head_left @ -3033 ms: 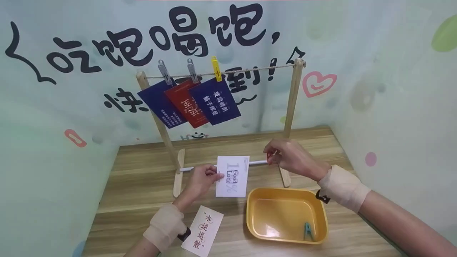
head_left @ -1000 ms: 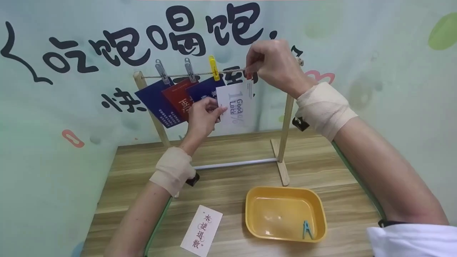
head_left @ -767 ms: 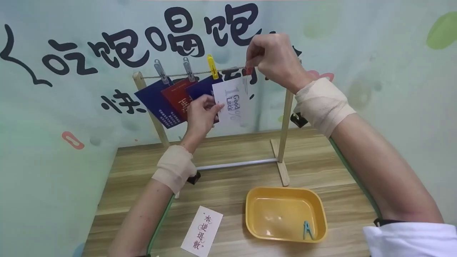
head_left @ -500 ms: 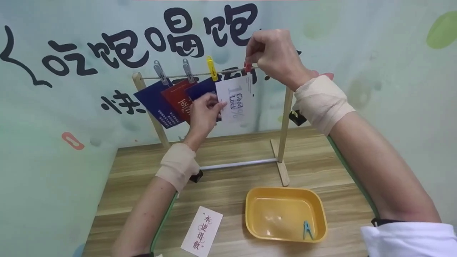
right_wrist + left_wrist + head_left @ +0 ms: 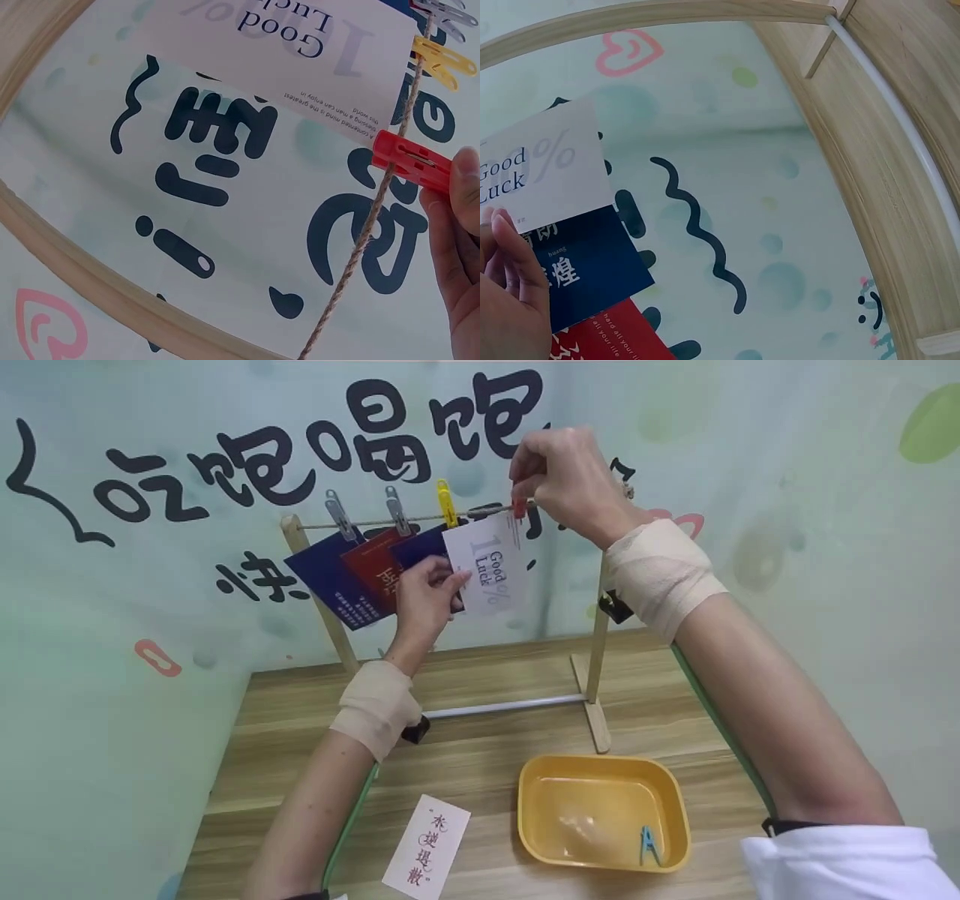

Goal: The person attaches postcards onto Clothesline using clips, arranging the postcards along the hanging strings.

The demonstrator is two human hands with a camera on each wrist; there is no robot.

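My left hand (image 5: 426, 589) pinches the left edge of a white "Good Luck" card (image 5: 489, 562) and holds it up at the twine line (image 5: 390, 518) of a small wooden rack (image 5: 600, 660). My right hand (image 5: 559, 472) pinches a red clothespin (image 5: 519, 505) at the twine, over the card's top right corner. In the right wrist view the red clothespin (image 5: 411, 159) sits across the twine (image 5: 367, 225) at the card (image 5: 292, 52) corner. The left wrist view shows my fingers (image 5: 510, 270) on the white card (image 5: 540, 169), in front of a blue card (image 5: 585, 270).
Two blue cards and a red card (image 5: 379, 570) hang from the twine on two grey pins and a yellow pin (image 5: 447, 502). On the wooden table (image 5: 300, 750) lie a white card with red script (image 5: 426, 847) and a yellow tray (image 5: 675, 810) holding a teal clothespin (image 5: 648, 844).
Both hands rose from the table to the twine with the white card and the red clothespin. Over the last second the card shifted slightly and the pin came onto its top corner.
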